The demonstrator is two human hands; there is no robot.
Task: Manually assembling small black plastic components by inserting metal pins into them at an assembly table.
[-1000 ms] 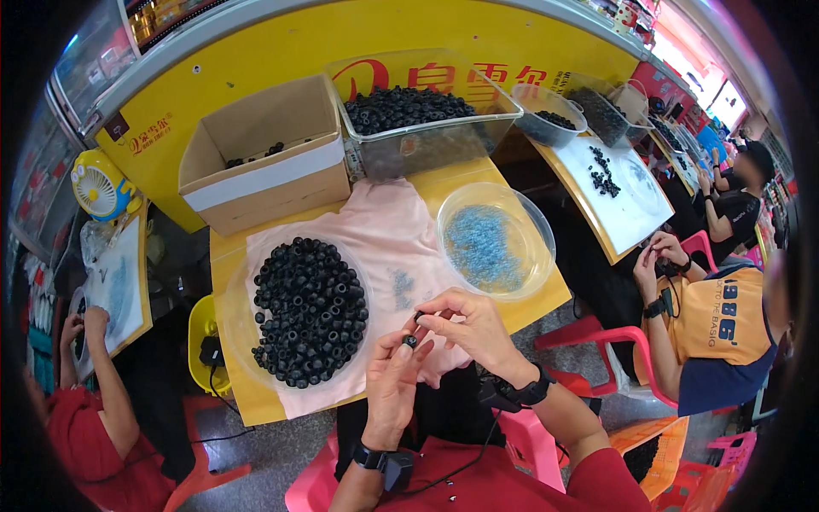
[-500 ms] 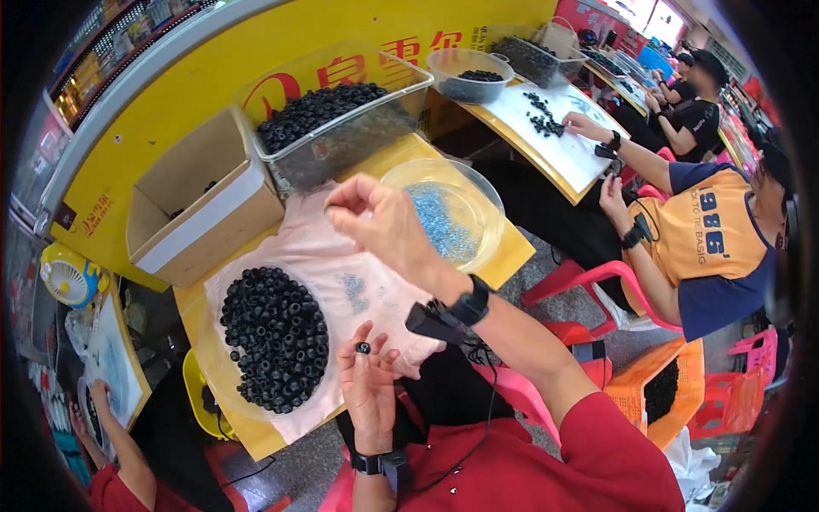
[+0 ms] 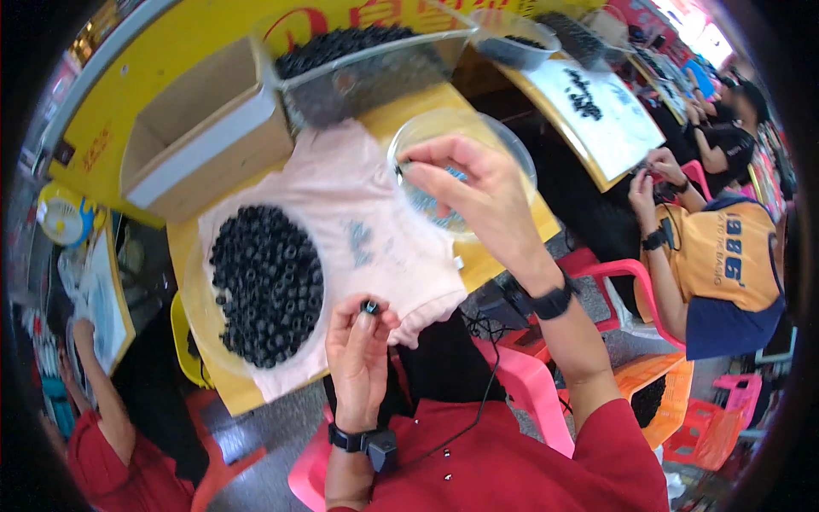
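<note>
My left hand (image 3: 358, 363) is raised in front of my body, thumb and fingers closed on a small black plastic cap (image 3: 369, 306) with a hollow end. Farther out, my right hand (image 3: 482, 196) pinches a tiny dark object (image 3: 403, 167), too small to name, over the near-left side of a round clear tub (image 3: 522, 154). Light-blue bits lie in that tub, partly hidden by my hand. A pink cloth (image 3: 328, 183) covers the table's middle, with a small patch of blue bits (image 3: 360, 243) on it. Left of my left hand, many black caps (image 3: 269, 290) fill a shallow round tray.
A cardboard box (image 3: 213, 154) and a clear bin (image 3: 367, 90) heaped with black pieces stand along the table's back. A person in an orange top (image 3: 725, 256) works at a white-topped table on the right. Another person's arm (image 3: 111, 392) reaches in at left. Pink stools (image 3: 533, 384) stand close by.
My right hand has moved right, from above the cloth to over the tub. My left hand still holds the cap. The whole view has shifted slightly.
</note>
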